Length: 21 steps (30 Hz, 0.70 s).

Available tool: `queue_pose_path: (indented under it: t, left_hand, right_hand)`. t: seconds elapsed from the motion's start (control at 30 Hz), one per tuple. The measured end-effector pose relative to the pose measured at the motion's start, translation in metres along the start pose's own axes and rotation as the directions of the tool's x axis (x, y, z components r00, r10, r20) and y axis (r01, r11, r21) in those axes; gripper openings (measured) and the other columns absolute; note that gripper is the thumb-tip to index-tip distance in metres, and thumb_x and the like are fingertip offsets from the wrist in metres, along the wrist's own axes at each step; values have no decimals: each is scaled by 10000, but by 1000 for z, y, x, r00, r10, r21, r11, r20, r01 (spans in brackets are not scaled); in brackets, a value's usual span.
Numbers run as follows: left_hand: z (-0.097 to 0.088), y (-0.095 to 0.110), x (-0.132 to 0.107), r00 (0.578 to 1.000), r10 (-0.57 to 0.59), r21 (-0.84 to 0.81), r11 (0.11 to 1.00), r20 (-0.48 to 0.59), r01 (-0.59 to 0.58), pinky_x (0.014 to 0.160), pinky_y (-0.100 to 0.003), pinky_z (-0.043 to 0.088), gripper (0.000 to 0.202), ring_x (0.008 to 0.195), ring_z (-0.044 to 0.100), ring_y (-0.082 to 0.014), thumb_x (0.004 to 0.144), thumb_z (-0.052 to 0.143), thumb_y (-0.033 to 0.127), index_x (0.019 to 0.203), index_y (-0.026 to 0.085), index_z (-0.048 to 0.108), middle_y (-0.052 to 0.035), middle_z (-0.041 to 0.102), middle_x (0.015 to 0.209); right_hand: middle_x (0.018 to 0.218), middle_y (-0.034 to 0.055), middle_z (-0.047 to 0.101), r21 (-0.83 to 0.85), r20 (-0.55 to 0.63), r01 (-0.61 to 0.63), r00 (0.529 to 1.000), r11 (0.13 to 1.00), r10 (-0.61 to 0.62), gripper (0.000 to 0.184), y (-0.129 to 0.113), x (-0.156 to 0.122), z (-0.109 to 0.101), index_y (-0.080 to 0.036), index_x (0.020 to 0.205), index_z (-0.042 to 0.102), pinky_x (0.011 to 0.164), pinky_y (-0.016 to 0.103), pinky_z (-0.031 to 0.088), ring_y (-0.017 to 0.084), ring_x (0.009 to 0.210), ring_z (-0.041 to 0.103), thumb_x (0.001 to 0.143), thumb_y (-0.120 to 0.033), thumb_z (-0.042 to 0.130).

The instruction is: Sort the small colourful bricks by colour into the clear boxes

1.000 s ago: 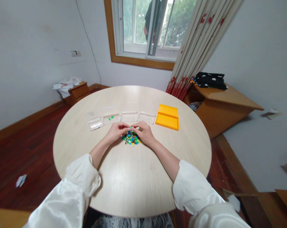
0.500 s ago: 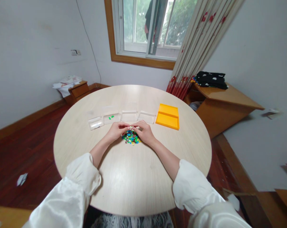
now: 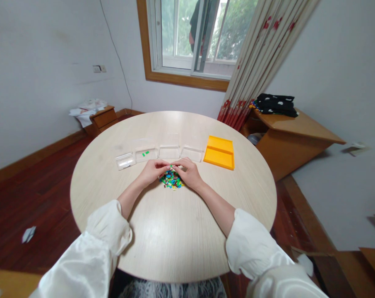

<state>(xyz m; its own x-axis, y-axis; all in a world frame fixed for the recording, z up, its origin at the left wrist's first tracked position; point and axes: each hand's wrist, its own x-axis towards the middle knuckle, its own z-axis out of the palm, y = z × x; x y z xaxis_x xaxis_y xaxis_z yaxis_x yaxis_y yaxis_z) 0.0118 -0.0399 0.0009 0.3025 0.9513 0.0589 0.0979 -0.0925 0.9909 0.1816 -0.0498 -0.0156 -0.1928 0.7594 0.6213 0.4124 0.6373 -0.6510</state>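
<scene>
A round, pale counter [image 3: 175, 231] is carrying everything here, with both forearms extending over its near half. Across its middle, a row of clear boxes is standing in a shallow arc: a small box [image 3: 124, 160] at the left end, then a second box [image 3: 154, 156], a third box [image 3: 169, 152] and a fourth box [image 3: 191, 154]. They are sitting just beyond the hands, probably so that each one is lying within easy reach. At the row's right end, a yellow case [image 3: 219, 159] is lying open and flat, its two halves facing up, perhaps to leave its inside accessible.

The left hand [image 3: 152, 171] and right hand [image 3: 188, 170] are meeting at the fingertips, thumbs and forefingers nearly closed, seemingly because something so tiny is needing a two-sided pinch. Between and below them, a pile of mixed coloured bricks [image 3: 171, 181] is resting on the counter, likely central so both hands can pick from it. Two green bricks [image 3: 147, 152] are lying apart from each other in the second box. Smallest, a single green piece [image 3: 171, 166] is showing between the fingertips; which hand is bearing more of it, I cannot tell.
</scene>
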Motion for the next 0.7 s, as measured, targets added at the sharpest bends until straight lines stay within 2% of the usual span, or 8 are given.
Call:
queue_pose_path:
  t: [0.7]
  left_hand:
    - [1, 8, -3, 1000, -23, 10, 1000, -5, 23, 427, -209, 249, 267, 413, 373, -60, 573, 689, 355, 660, 103, 671, 18, 519, 462]
  right_hand:
    - [722, 25, 664, -24, -19, 57, 998, 998, -58, 70, 2, 0, 0, -213, 767, 679, 711, 320, 446, 171, 740, 556, 800, -206, 618]
